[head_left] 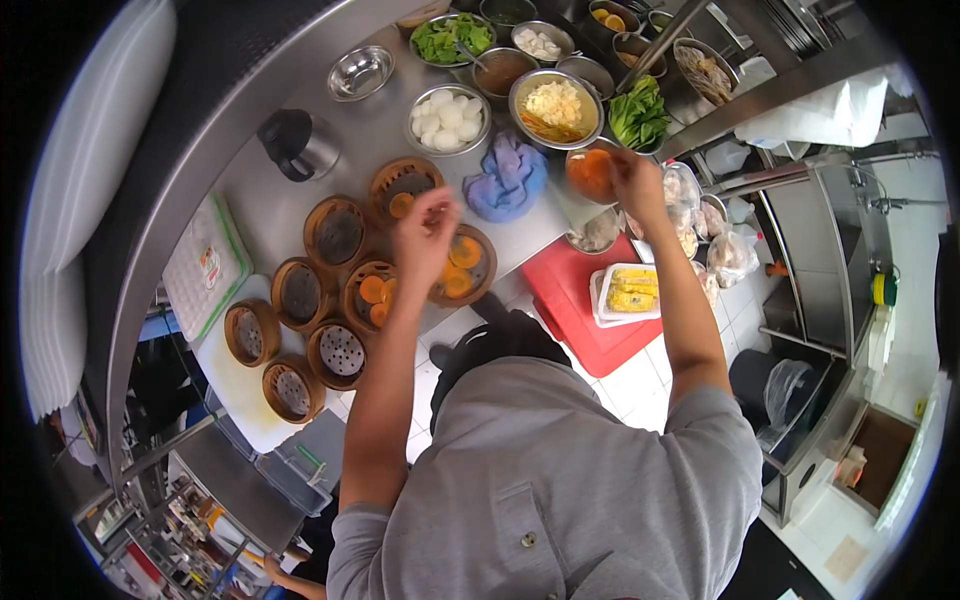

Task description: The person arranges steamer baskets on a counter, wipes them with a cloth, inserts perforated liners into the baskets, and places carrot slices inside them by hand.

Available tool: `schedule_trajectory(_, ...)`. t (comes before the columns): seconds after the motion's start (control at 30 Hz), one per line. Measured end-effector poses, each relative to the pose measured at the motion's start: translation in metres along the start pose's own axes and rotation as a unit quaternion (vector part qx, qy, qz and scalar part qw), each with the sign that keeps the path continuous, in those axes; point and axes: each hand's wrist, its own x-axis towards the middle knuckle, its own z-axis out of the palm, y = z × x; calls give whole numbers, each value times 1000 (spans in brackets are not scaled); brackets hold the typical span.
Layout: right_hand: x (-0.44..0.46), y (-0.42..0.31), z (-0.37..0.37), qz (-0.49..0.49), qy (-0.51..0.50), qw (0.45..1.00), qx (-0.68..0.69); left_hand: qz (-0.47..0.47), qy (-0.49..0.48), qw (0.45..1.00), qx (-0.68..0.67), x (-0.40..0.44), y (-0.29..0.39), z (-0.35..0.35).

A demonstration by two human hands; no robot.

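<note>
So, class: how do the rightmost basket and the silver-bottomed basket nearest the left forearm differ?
The rightmost basket holds orange slices; the silver-bottomed basket shows its holed base. The rightmost basket looks larger than the silver-bottomed basket. The left hand is nearer the rightmost basket than the silver-bottomed basket. Both are round, brown-sided and open-topped.

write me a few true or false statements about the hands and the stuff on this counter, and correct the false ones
1. The right hand is at a bowl of orange food. True.
2. The left hand is over the blue cloth. False: the left hand is over the bamboo steamers.
3. The blue cloth lies crumpled. True.
4. The yellow food sits in a steamer. False: the yellow food is in a white tray.
5. Every steamer holds orange slices. False: several show only their perforated bases.
</note>
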Motion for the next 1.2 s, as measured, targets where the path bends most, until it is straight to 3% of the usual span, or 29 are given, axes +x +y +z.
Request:
schedule_trajectory(0.03,-3,24,10,5,-2,994,106,-43,-41,997,-42,-3,2,9)
schedule_trajectory(0.07,-6,18,12,1,-7,994,107,-86,-82,989,-85,-5,4,19)
schedule_trajectory(0.1,-16,4,15,46,-51,957,281,-94,-100,983,-123,-7,11,30)
schedule_trajectory(0.13,-27,-12,17,93,-93,886,445,-101,-119,975,-160,-9,18,40)
schedule_trajectory(0.17,-36,-48,4,116,-122,909,383,-96,-106,977,-158,-12,19,50)
schedule_trajectory(0.37,-49,-100,68,69,-132,882,448,-70,11,982,-173,-6,11,50)
schedule_trajectory(0.5,-40,-110,94,120,-194,847,480,-98,11,980,-173,-3,-5,18)
schedule_trajectory(0.67,-32,-117,130,120,-203,811,536,-122,21,982,-143,10,-24,-13)
schedule_trajectory(0.73,-29,-110,138,162,-221,797,538,-135,63,971,-184,16,-29,-29)
schedule_trajectory(0.87,-32,-97,143,169,-226,800,530,-96,96,990,42,50,-60,-57)
schedule_trajectory(1.0,-44,-96,137,142,-238,799,534,-115,60,983,126,80,-80,-56)
schedule_trajectory(1.07,-45,-92,137,150,-234,807,521,25,105,941,320,82,-87,-46)
schedule_trajectory(1.2,-41,-102,132,153,-212,820,509,12,146,960,240,55,-33,-27)
